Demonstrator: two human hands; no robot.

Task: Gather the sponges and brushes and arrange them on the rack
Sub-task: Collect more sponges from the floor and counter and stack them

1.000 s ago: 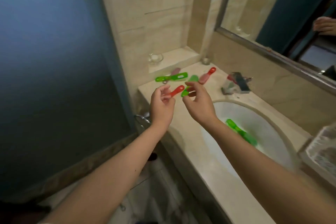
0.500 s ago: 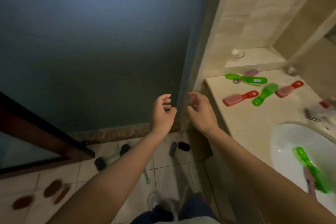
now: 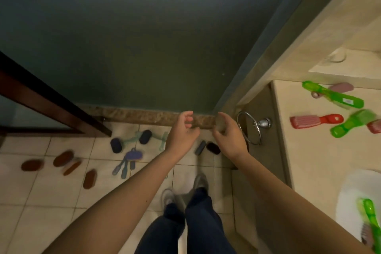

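My left hand (image 3: 182, 133) and my right hand (image 3: 228, 135) hover side by side above the tiled floor, fingers loosely curled, holding nothing. Below them lie several brushes: a purple brush (image 3: 132, 156), dark oval brushes (image 3: 116, 145), brown oval brushes (image 3: 62, 158) and a black one (image 3: 213, 148). On the countertop (image 3: 309, 150) at the right lie a red brush (image 3: 315, 121) and green brushes (image 3: 334, 97). Another green brush (image 3: 371, 218) lies in the sink (image 3: 348, 196). No rack is in view.
A dark frosted glass wall (image 3: 123, 37) fills the top. A brown door frame (image 3: 51, 105) slants at the left. A chrome towel ring (image 3: 250, 128) hangs on the cabinet side. My legs and shoes (image 3: 185, 198) stand on the tiles.
The view has swung from the countertop down and left to the floor. Both hands stayed empty in front of me, and the brushes on the floor have come into view.
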